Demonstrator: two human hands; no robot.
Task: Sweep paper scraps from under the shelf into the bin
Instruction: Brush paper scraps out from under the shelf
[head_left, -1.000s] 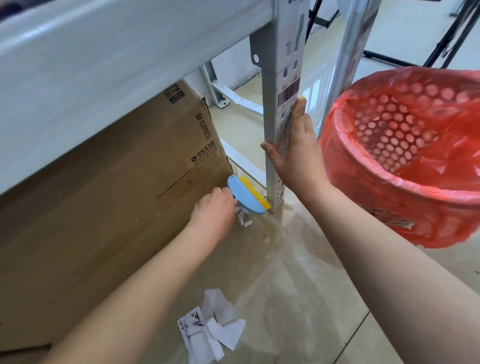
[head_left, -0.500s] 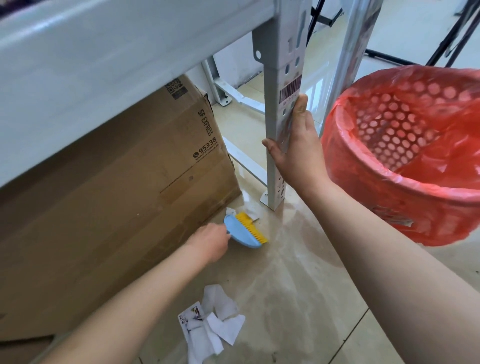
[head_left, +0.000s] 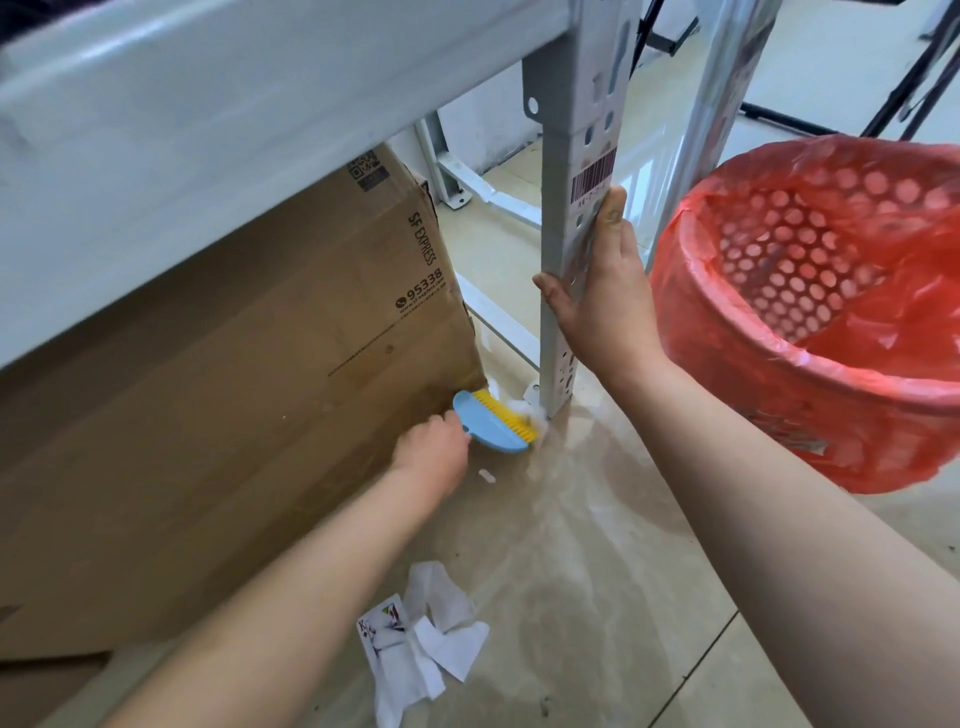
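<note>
My left hand (head_left: 434, 451) grips a small blue brush with yellow bristles (head_left: 493, 423), held low between the cardboard box corner and the foot of the shelf post. White paper scraps (head_left: 535, 413) lie against the bristles at the post's base. One tiny scrap (head_left: 487, 476) rests on the floor just in front. A pile of torn paper scraps with a playing card (head_left: 421, 642) lies on the floor nearer to me. My right hand (head_left: 605, 306) clasps the grey shelf post (head_left: 576, 156). The red bin with a red liner (head_left: 810, 312) stands to the right.
A large brown cardboard box (head_left: 234, 395) fills the space under the grey shelf beam (head_left: 208, 88). A shiny metal pole (head_left: 722, 104) rises behind the post. Black tripod legs (head_left: 904, 88) stand at the far right. The floor is glossy beige tile.
My left hand has pushed the brush back toward the post's foot, against the scraps there. A small scrap now lies loose in front. My right hand stays on the post.
</note>
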